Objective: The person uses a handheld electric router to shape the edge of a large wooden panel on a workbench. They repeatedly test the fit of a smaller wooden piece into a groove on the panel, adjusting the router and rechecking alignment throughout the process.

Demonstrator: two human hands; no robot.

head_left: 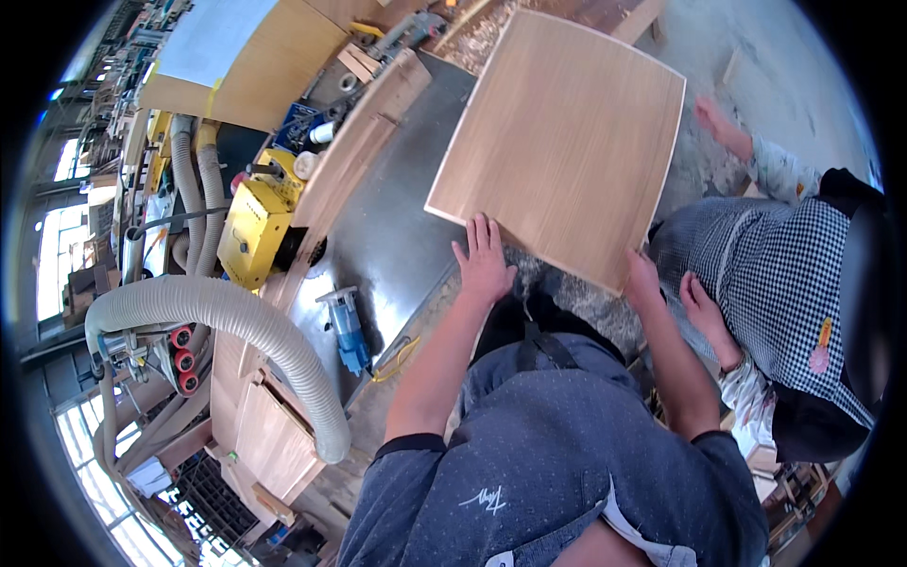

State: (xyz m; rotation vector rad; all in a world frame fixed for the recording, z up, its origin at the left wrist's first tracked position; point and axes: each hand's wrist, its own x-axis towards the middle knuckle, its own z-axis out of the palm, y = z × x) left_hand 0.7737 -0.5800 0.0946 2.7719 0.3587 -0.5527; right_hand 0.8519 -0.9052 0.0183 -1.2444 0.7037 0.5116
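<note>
A large rectangular wooden panel (576, 142) with pale edges lies in front of me, overhanging the right side of the grey metal machine table (387, 208). My left hand (487, 263) rests on the panel's near edge toward its left corner, its fingers stretched out flat on the top face. At the near right corner, my right hand (642, 279) grips the edge; its fingers are partly hidden. A blue handheld power tool (350, 331) lies on the table to the left of my left forearm.
A co-worker in a checked apron (775, 283) stands close on my right, one hand near the panel's right edge. Left of the table are a wooden fence (364, 156), a yellow machine unit (255, 231) and a thick ribbed hose (236, 302). Wood shavings (472, 42) lie beyond.
</note>
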